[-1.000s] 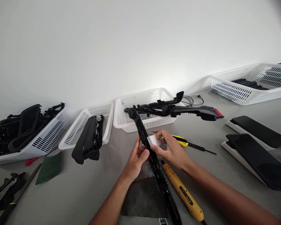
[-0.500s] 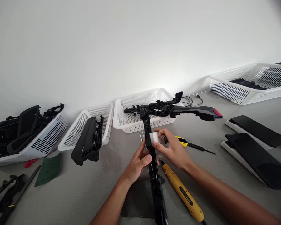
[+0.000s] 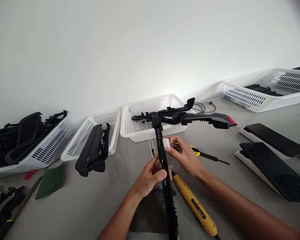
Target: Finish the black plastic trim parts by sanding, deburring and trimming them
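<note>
A long black plastic trim strip (image 3: 160, 143) runs from the bottom edge up toward the baskets, raised above the grey table (image 3: 90, 200). My left hand (image 3: 150, 175) grips the strip at its middle, thumb over its front. My right hand (image 3: 186, 156) pinches a small white pad (image 3: 167, 142) against the strip's right side, a little above my left hand. A dark mat (image 3: 150, 213) lies under the strip.
A yellow-handled tool (image 3: 195, 206) lies right of the strip; a yellow utility knife (image 3: 196, 151) is behind my right hand. White baskets (image 3: 145, 131) (image 3: 90, 136) (image 3: 40, 150) (image 3: 265, 90) hold black parts. Black panels on white trays (image 3: 272, 166) sit right. A green pad (image 3: 51, 180) lies left.
The strip's far end has swung right and stands more upright. My right hand slid the white pad up and behind the strip. My left hand shifted its grip slightly higher.
</note>
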Available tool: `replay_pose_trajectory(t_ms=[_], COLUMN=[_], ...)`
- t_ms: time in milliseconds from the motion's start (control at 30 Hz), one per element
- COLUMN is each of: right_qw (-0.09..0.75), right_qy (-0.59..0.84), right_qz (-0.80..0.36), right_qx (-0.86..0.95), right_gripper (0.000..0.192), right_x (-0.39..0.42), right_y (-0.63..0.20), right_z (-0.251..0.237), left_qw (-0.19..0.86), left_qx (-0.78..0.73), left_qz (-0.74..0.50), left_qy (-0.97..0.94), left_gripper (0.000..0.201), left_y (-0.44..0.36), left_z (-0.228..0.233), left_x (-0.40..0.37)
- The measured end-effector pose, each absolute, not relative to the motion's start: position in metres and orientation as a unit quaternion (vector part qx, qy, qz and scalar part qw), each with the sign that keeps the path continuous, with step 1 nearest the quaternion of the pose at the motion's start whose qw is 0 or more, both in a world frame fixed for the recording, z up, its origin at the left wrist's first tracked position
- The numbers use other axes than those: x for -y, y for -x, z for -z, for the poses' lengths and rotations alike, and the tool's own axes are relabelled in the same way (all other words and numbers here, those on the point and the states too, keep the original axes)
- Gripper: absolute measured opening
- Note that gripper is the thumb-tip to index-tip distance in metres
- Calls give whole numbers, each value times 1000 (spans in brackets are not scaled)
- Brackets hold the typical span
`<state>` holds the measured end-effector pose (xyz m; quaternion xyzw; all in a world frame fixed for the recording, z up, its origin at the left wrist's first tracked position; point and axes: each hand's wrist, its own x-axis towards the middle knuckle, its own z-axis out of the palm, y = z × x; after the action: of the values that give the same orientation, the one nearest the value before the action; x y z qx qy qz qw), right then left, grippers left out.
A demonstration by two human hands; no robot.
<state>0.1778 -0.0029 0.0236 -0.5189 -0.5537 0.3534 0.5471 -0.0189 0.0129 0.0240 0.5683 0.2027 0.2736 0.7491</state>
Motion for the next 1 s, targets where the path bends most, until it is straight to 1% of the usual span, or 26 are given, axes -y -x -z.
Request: replay_pose_trajectory(t_ms=[167, 367, 567, 700, 833, 1000], right_qw=[548, 552, 549, 540, 535, 523], right_qy=[513, 510, 509, 531, 516, 537], right_qz=[-374, -366, -361, -354, -349, -336], right_qx=[545, 549, 556, 549, 571, 570], right_gripper=[30, 30, 31, 30, 28, 27], right_x=[3, 3, 2, 3, 5, 6], right_y=[-177, -175, -176, -176, -174, -173], right_z=[-22, -22, -25, -25, -26, -25], left_qw=[740, 751, 742, 749, 734, 737], left_qx=[-217, -205, -214, -203, -222, -214], left_qz=[-273, -269, -281, -282, -289, -294], left_qy=[-575, -568, -570, -564, -573, -570], left_gripper=[73, 81, 73, 73, 69, 71], left_y=[19, 19, 19, 20, 20, 21], left_z=[-24, -21, -18, -17, -17, -18], left_x=[-13, -14, -14, -14, -15, -16])
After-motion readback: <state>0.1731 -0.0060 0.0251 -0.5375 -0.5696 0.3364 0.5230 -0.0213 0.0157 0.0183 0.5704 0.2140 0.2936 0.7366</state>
